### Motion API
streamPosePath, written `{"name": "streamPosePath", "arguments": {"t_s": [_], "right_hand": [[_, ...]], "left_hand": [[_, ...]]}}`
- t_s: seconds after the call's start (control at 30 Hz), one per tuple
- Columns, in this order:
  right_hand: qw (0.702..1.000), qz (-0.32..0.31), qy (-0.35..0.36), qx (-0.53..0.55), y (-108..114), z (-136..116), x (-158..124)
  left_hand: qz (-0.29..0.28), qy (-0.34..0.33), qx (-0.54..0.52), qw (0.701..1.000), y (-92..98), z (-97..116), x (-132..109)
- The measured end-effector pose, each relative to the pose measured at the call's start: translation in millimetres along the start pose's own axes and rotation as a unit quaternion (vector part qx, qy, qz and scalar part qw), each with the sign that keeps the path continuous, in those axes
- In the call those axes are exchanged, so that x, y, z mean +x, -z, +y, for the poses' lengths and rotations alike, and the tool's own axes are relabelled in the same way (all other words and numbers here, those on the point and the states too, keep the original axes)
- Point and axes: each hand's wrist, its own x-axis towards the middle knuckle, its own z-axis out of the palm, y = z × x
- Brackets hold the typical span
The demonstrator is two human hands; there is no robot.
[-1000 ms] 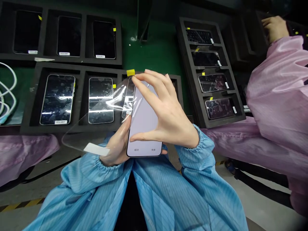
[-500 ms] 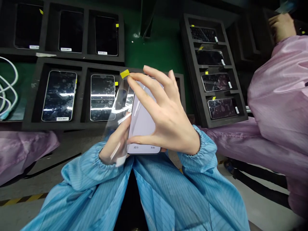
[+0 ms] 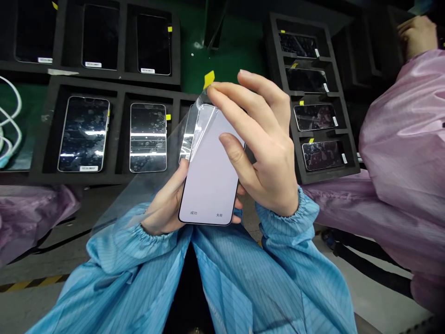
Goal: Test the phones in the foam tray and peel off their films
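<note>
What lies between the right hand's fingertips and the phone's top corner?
In the head view, a curl of clear plastic film runs from the right hand down to the phone.

From my remote view, a green surface (image 3: 229, 51) carries three black foam trays. Two sit side by side at the left, the upper tray (image 3: 121, 79) just behind the lower tray (image 3: 43, 139), with smartphones (image 3: 83, 134) in their slots. The right tray (image 3: 295, 175) holds four more, stacked sideways. A white cable (image 3: 9, 116) lies looped at far left.
</note>
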Motion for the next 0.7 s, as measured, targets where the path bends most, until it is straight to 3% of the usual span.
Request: {"name": "streamPosePath", "arguments": {"t_s": [0.23, 0.37, 0.5, 0.63, 0.7], "right_hand": [[1.0, -0.006, 0.008, 0.016, 9, 5, -1], [0.996, -0.078, 0.052, 0.005, 13, 8, -5], [0.99, -0.115, 0.086, 0.009, 5, 4, -9], [0.991, -0.108, 0.073, -0.011, -8, -6, -9], [0.993, -0.096, 0.063, -0.028, -10, -8, -8]], "left_hand": [[-0.013, 0.01, 0.001, 1.0, 2.0, 2, -2], [0.023, 0.028, -0.013, 0.999, 1.1, 3, -2], [0.125, -0.008, 0.026, 0.992, -4.4, 0, 4], [0.253, -0.08, 0.062, 0.962, -13.6, -4, 11], [0.274, -0.072, 0.071, 0.956, -15.7, -4, 13]]}}
